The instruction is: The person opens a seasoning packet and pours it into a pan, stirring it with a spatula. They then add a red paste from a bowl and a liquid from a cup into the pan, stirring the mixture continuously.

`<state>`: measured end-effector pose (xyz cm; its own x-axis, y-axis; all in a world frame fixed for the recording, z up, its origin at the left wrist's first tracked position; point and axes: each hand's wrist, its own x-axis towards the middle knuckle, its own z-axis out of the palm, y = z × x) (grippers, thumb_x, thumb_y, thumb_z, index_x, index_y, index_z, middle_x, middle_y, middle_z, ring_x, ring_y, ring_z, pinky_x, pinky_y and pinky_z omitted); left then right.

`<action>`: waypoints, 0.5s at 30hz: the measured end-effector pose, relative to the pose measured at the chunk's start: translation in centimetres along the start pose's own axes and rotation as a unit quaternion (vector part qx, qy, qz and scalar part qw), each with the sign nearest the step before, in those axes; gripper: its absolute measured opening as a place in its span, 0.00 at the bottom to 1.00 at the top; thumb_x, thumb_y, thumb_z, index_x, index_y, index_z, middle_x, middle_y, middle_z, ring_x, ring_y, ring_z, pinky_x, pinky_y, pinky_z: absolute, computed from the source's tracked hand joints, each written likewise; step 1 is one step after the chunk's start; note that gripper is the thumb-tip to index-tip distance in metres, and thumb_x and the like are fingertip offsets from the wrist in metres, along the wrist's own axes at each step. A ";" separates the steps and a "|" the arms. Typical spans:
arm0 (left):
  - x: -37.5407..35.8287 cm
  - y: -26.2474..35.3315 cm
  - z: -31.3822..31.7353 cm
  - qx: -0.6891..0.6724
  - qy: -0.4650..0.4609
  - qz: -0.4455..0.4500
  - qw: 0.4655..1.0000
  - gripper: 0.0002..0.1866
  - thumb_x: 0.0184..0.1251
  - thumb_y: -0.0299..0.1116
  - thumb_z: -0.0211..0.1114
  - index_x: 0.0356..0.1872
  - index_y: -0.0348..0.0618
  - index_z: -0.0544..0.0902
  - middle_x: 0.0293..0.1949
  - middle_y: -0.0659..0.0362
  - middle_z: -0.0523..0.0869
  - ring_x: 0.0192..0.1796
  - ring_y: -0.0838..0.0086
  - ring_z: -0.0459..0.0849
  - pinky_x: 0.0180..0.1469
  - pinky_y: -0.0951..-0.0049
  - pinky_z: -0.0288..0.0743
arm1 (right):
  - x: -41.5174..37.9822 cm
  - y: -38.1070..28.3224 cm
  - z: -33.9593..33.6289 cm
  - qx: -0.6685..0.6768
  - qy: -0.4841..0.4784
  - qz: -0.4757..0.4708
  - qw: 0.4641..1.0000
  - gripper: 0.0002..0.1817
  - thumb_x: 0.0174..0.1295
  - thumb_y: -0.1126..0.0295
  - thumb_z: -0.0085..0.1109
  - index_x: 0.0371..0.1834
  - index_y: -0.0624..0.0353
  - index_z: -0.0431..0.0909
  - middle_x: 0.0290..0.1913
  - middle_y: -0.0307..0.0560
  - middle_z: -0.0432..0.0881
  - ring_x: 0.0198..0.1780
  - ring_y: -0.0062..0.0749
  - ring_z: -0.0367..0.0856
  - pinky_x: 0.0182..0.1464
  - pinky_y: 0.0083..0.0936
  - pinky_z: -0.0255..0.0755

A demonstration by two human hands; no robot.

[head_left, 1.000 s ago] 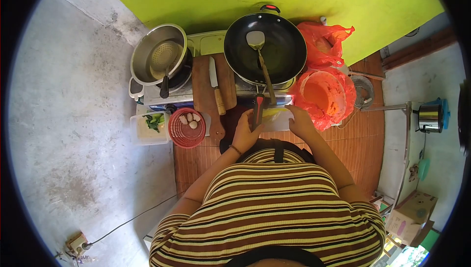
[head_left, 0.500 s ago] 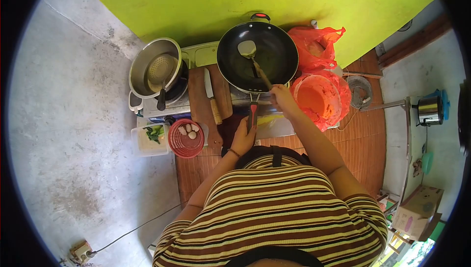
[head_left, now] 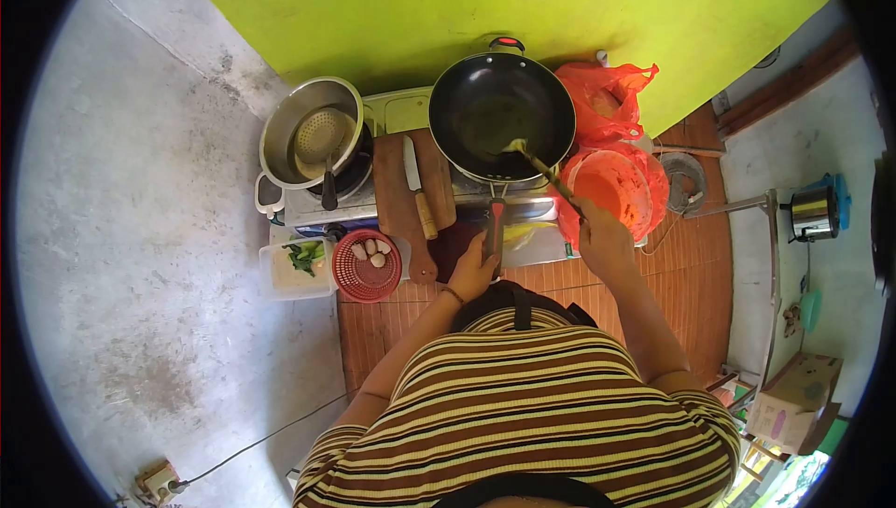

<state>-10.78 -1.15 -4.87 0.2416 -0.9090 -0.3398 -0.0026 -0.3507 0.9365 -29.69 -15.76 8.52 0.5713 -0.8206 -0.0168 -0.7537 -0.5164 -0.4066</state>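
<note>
A black wok (head_left: 485, 111) sits on the stove, with a dark, shiny inside that looks like it holds oil. My left hand (head_left: 473, 270) is closed round its handle (head_left: 497, 223), close to my body. In my right hand (head_left: 602, 232) is a spatula (head_left: 546, 172) with a wooden handle. Its head lies low in the wok, by the near right rim, and shows only edge-on. Left of the wok, a knife (head_left: 413, 167) with a light wooden handle rests on a wooden cutting board (head_left: 390, 167).
At the left stands a metal pot (head_left: 269, 148) with a perforated ladle (head_left: 320, 134) inside. Nearer are a red basket (head_left: 350, 289) of garlic or shallots and a white container (head_left: 280, 275) with greens. Right of the wok are a red plastic bag (head_left: 597, 97) and a red-lined bucket (head_left: 653, 190).
My right hand has drawn the spatula back and to the right, from the wok's middle to its near right rim. My left hand still grips the handle. The whole view has shifted slightly.
</note>
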 end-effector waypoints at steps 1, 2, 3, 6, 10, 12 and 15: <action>-0.1 0.2 -0.1 -0.002 -0.007 -0.013 1.000 0.28 0.68 0.25 0.56 0.67 0.37 0.58 0.45 0.52 0.79 0.39 0.75 0.84 0.40 0.75 0.78 | 0.1 -0.4 0.1 -0.016 -0.007 0.014 1.000 0.23 0.59 0.73 0.50 0.60 0.44 0.68 0.36 0.56 0.79 0.38 0.54 0.80 0.40 0.47 0.74; 0.1 -0.2 -0.1 0.020 -0.007 0.007 1.000 0.28 0.68 0.25 0.55 0.67 0.37 0.58 0.45 0.52 0.80 0.38 0.74 0.84 0.40 0.74 0.79 | 0.3 -0.9 0.6 -0.032 -0.013 0.028 0.999 0.23 0.59 0.72 0.50 0.60 0.44 0.68 0.36 0.56 0.78 0.38 0.54 0.80 0.40 0.47 0.74; 0.6 -1.2 -0.1 0.043 -0.007 0.027 0.999 0.27 0.68 0.24 0.55 0.67 0.37 0.58 0.45 0.52 0.80 0.38 0.74 0.84 0.40 0.74 0.79 | 0.6 -1.3 1.2 -0.047 -0.019 0.043 0.998 0.23 0.59 0.72 0.51 0.60 0.44 0.68 0.37 0.56 0.78 0.37 0.54 0.80 0.40 0.48 0.74; 2.1 -3.9 0.0 -0.003 -0.032 0.039 0.999 0.26 0.69 0.25 0.55 0.65 0.38 0.59 0.44 0.53 0.80 0.37 0.72 0.84 0.38 0.73 0.80 | 3.5 -1.2 4.9 -0.018 0.036 0.039 0.998 0.22 0.60 0.71 0.50 0.59 0.45 0.68 0.37 0.57 0.78 0.37 0.55 0.80 0.40 0.48 0.74; 1.9 -0.6 0.0 -0.190 -0.073 -0.106 0.973 0.19 0.72 0.31 0.54 0.60 0.38 0.63 0.44 0.53 0.80 0.35 0.71 0.84 0.36 0.73 0.80 | 7.3 -0.4 8.9 0.054 0.089 -0.001 0.995 0.19 0.61 0.74 0.48 0.56 0.50 0.71 0.37 0.61 0.79 0.38 0.58 0.78 0.42 0.49 0.72; 2.2 0.4 0.2 -0.262 -0.077 -0.126 0.954 0.16 0.74 0.35 0.52 0.56 0.39 0.64 0.41 0.55 0.80 0.33 0.73 0.83 0.34 0.74 0.79 | 7.9 -0.7 9.2 0.072 0.081 -0.024 0.994 0.19 0.61 0.75 0.48 0.56 0.52 0.71 0.38 0.61 0.79 0.39 0.59 0.78 0.42 0.49 0.72; 2.6 -0.2 0.2 -0.243 -0.062 -0.085 0.964 0.12 0.75 0.37 0.49 0.50 0.40 0.66 0.35 0.58 0.78 0.28 0.76 0.80 0.29 0.76 0.76 | 5.2 -1.8 6.2 0.064 0.033 -0.011 0.997 0.19 0.60 0.76 0.47 0.55 0.54 0.71 0.39 0.61 0.80 0.39 0.60 0.78 0.42 0.49 0.72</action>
<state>-10.39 -3.47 -5.92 0.0811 -0.8778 -0.4721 0.4898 -0.3775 0.7859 -23.37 -17.63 3.50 0.5612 -0.8261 0.0518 -0.6917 -0.5024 -0.5188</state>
